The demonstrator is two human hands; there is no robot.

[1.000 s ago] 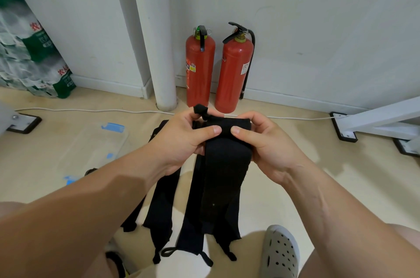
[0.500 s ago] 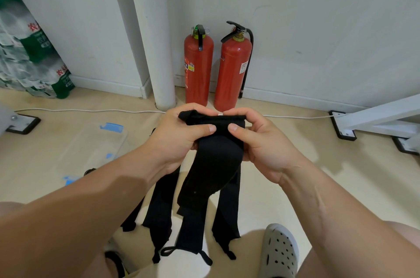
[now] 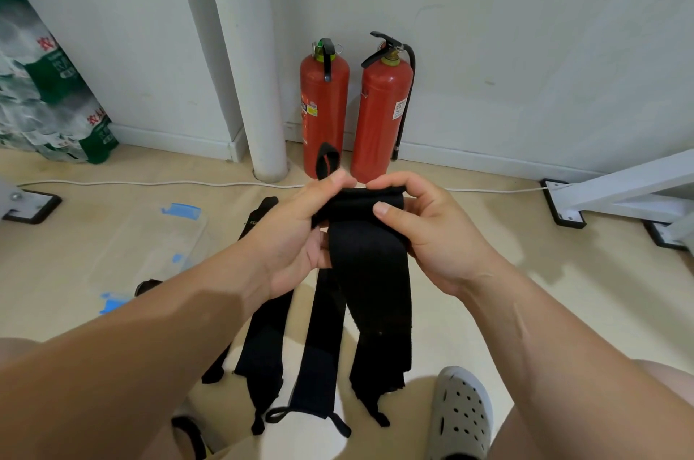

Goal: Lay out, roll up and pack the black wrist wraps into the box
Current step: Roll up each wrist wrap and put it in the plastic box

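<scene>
Floor (image 3: 563, 290): beige.
Clear plastic box (image 3: 150, 245), blue latches: on the floor, left of the hands.
Red fire extinguishers (image 3: 323, 110), two: against the wall.
Black wrist wraps (image 3: 319, 358): laid lengthwise on the floor below the hands.
Held wrist wrap (image 3: 370, 271): top edge rolled, tail hanging.
Left hand (image 3: 293, 230), right hand (image 3: 428, 234): grip closed, each pinching the rolled edge.
Thumb loop (image 3: 326, 161): upright above the left fingers.

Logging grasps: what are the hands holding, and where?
The left hand and right hand pinch one long black fabric wrist wrap at its rolled top end.
</scene>
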